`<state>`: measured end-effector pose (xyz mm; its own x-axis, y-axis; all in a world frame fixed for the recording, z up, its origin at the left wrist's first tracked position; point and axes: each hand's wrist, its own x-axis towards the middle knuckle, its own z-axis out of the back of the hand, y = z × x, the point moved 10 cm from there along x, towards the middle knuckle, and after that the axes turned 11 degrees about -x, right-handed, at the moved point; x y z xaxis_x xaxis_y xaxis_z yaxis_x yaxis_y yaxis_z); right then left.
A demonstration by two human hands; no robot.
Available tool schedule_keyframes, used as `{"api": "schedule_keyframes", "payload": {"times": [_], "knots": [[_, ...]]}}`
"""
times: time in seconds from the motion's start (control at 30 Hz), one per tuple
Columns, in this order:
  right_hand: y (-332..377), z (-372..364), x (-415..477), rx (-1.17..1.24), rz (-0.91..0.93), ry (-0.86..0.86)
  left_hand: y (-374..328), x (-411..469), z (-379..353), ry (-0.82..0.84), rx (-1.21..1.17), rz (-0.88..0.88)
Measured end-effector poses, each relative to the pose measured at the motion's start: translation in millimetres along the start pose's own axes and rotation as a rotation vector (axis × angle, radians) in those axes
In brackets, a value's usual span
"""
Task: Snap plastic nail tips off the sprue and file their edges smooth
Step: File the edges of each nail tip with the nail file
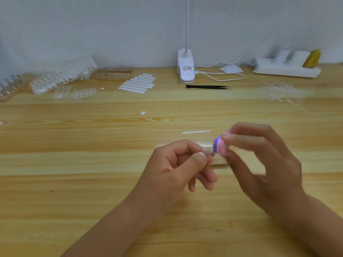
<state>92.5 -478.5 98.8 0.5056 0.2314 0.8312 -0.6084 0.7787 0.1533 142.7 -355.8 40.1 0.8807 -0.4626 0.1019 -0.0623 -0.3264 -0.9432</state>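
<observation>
**Filing in progress, plenty left to snap**

The person is working low and central over the table (83, 191). The left hand (172, 167) is pinching a clear tip (207, 150) between thumb and forefinger, its other fingers curling underneath. The right hand (263, 164) is gripping a small pink-and-purple file (220, 146) at its top and bottom and is pressing it against the tip's edge. That hand is blurring, so I am judging it to be mid-stroke.

The job is looking only partly done. A bare sprue (195, 132) is lying just past the hands at twelve o'clock. A heap of stripped sprues (276, 90) is sitting at one o'clock, well off. One loose tip (143, 113) is lying at eleven o'clock. At ten o'clock, full sprues (76, 93) and a bag (63, 75) of more are waiting, so much snapping and filing is remaining, I would say.

Room is looking generous: bare wood is stretching out at three, six and nine o'clock around the hands. The clutter is keeping to the far side by the wall: tweezers (206, 87) and a clip lamp (185, 69) at twelve o'clock. The near table edge is not showing.
</observation>
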Motion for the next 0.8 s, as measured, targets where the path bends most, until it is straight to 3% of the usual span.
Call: {"api": "schedule_keyframes", "payload": {"times": [0.1, 0.23, 0.37, 0.5, 0.67, 0.8], "knots": [[13.4, -5.5, -4.6, -0.032, 0.111, 0.033, -1.7, -0.6, -1.9, 0.017, 0.032, -0.013], [2.1, -1.5, 3.6, -0.046, 0.049, 0.006, -1.3, 1.1, 1.4, 0.009, 0.065, -0.001], [23.0, -6.2, -2.5, -0.020, 0.158, 0.022, 3.9, 1.1, -2.0, 0.025, 0.054, 0.030], [-5.2, -5.0, 0.0, -0.077, 0.036, 0.036, 6.1, 1.8, -1.8, 0.047, -0.013, 0.075], [21.9, -6.6, -5.6, 0.008, 0.156, 0.030, 11.6, -0.3, -8.8, 0.105, -0.068, 0.136], [-1.4, -4.4, -0.3, -0.033, 0.068, 0.041, 13.3, 0.1, -8.3, 0.121, -0.099, 0.171]]}}
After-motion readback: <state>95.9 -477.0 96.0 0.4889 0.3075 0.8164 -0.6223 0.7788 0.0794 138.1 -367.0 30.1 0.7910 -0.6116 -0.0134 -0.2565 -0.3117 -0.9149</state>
